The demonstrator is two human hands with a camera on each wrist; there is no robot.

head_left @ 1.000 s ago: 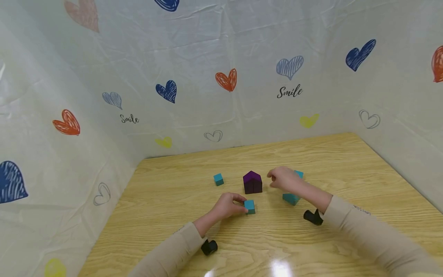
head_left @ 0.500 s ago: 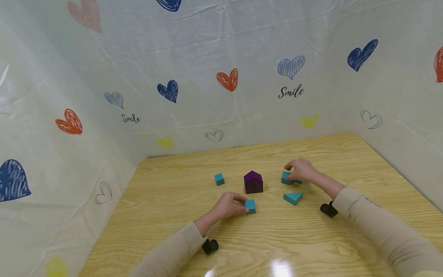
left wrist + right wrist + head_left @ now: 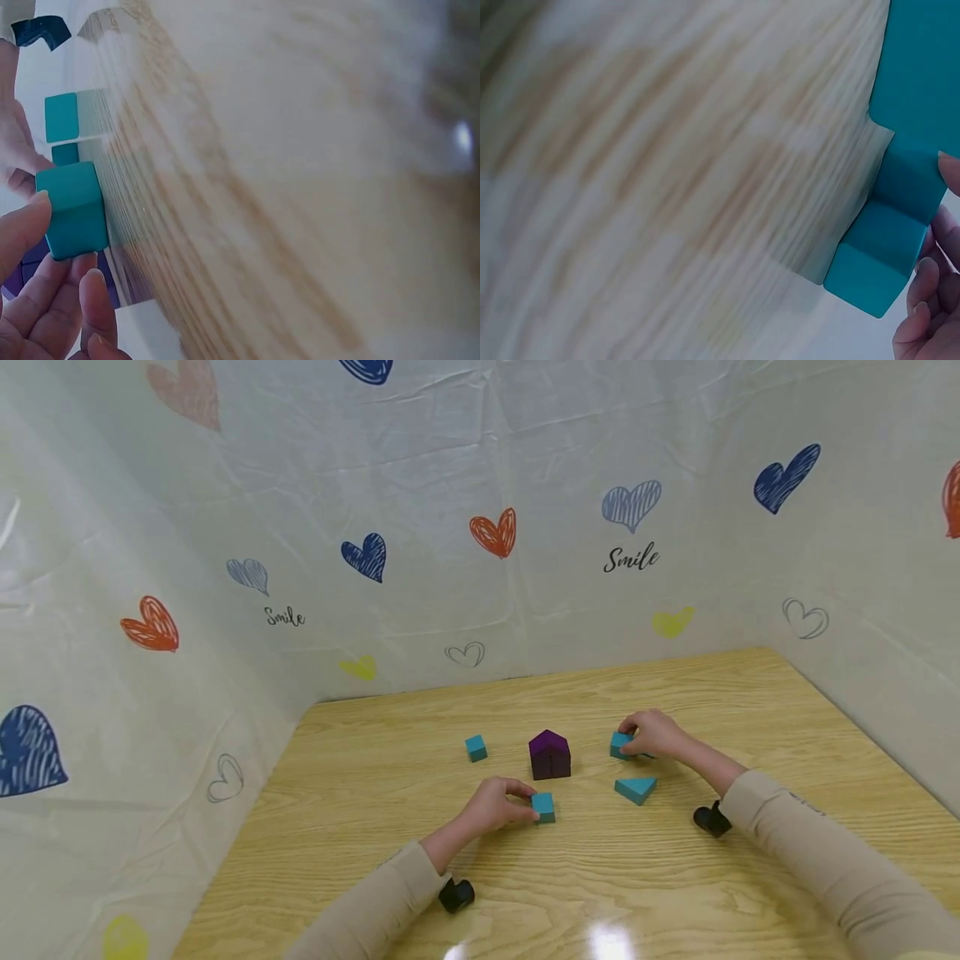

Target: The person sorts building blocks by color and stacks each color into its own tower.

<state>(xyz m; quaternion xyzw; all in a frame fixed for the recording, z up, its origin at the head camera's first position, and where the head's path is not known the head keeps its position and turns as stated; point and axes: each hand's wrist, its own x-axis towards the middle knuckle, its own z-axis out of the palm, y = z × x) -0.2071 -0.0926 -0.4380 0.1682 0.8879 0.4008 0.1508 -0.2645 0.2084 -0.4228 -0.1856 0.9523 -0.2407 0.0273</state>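
Note:
Near the middle of the table, my left hand [image 3: 491,808] pinches a teal cube [image 3: 543,808] between thumb and fingers; the left wrist view shows the thumb on one side of this cube and the fingers on another. Farther back on the right, my right hand [image 3: 654,735] grips a teal block [image 3: 620,745], partly covered by the fingers. In the right wrist view that block looks stepped. A purple house-shaped pair of blocks [image 3: 550,756] stands upright between the hands. A teal triangular block [image 3: 636,790] lies just in front of the right hand.
Another teal cube [image 3: 476,748] sits behind the left hand, left of the purple blocks. All rest on a wood-grain table [image 3: 337,793]. A white sheet [image 3: 420,610] printed with hearts hangs around its back and sides.
My right hand has moved right, from beside the purple blocks to the teal block at the back right, and its fingers have closed on it. The left hand stays on its cube.

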